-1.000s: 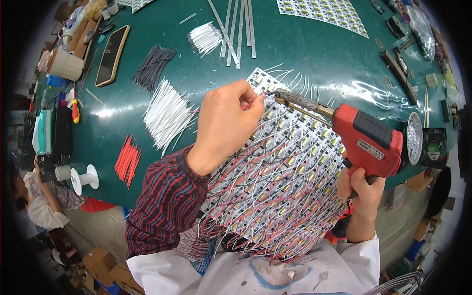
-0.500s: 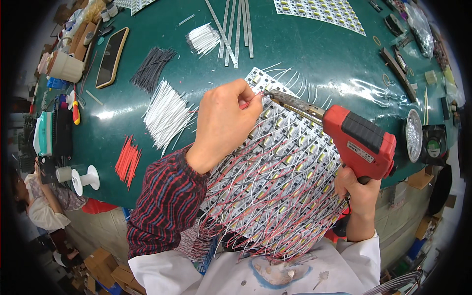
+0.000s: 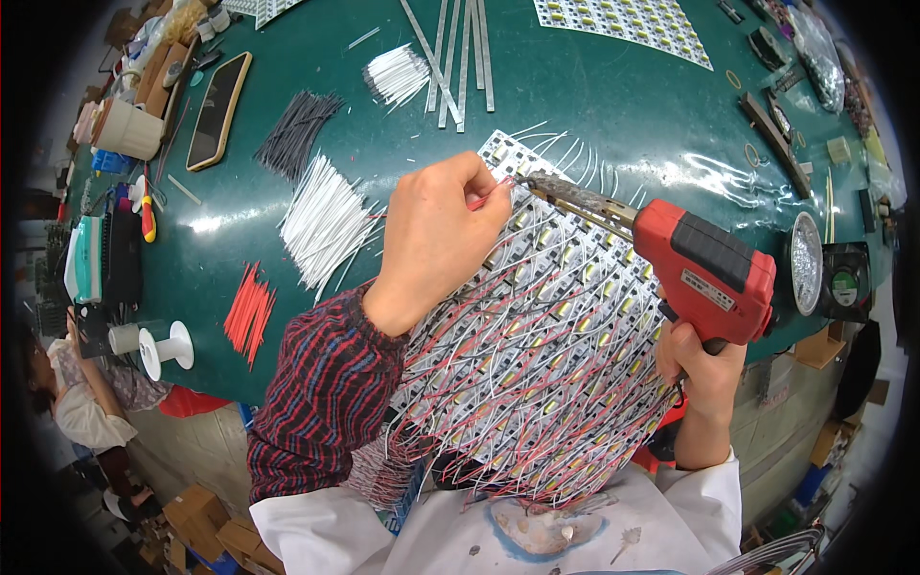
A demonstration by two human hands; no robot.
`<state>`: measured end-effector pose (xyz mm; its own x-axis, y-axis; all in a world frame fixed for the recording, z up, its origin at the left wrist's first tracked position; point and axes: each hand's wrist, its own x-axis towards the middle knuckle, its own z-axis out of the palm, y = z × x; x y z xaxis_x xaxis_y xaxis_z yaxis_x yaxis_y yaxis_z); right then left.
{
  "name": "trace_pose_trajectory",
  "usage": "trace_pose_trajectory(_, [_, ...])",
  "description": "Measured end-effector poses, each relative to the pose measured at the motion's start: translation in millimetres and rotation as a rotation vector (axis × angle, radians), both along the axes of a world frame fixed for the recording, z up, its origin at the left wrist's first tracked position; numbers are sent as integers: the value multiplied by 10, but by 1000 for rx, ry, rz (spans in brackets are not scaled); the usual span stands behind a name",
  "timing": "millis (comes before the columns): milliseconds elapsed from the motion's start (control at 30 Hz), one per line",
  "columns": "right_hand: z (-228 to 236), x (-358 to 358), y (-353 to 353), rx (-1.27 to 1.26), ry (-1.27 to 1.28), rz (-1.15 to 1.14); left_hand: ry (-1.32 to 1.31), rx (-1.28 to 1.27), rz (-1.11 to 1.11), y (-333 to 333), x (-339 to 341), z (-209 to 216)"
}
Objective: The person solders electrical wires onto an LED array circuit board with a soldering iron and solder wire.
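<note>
My left hand (image 3: 436,235) is closed in a pinch on a thin red wire (image 3: 476,203), held at the upper left edge of a white circuit board panel (image 3: 575,331). My right hand (image 3: 704,372) grips the handle of a red and black soldering gun (image 3: 707,268). Its dark tip points left and lies close to my left fingertips, over the panel's top rows; whether it touches the wire cannot be made out. Rows of small yellow parts cover the panel, and many red, white and black wires trail across it towards me. Loose white wires stick out past its far edge.
Left of the panel lie bundles of white wires (image 3: 328,225), black wires (image 3: 299,134) and red wires (image 3: 251,314). A phone (image 3: 218,112), metal strips (image 3: 464,72) and another board panel (image 3: 628,27) lie farther back. A foil-lined bowl (image 3: 806,264) stands at right. Another person (image 3: 91,402) sits at far left.
The soldering gun and my right hand have shifted slightly to the right, drawing the tip a little away from my left fingertips. My left hand stays nearly still with the wire.
</note>
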<state>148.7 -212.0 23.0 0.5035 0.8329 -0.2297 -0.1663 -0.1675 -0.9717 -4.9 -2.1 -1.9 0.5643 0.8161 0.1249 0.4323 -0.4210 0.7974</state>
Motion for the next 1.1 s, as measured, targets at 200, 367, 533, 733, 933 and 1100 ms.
trace_pose_trajectory(200, [-13, -8, 3, -14, -24, 2, 1, -4, -2, 0, 7, 12])
trace_pose_trajectory(367, [-9, -8, -37, 19, 3, -40, 2, 2, -6, 10, -5, 6])
trace_pose_trajectory(533, [56, -13, -123, 25, 14, -58, -3, 15, -20, -10, 18, 52])
trace_pose_trajectory(733, [25, -27, -183, 86, 45, -67, 37, -3, -9, 2, -13, 19])
trace_pose_trajectory(933, [79, -46, -244, 187, -130, -118, 170, 32, -105, 107, -281, 298])
trace_pose_trajectory(1100, [75, 41, -382, 200, -138, -181, -36, -71, 58, 47, -478, 631])
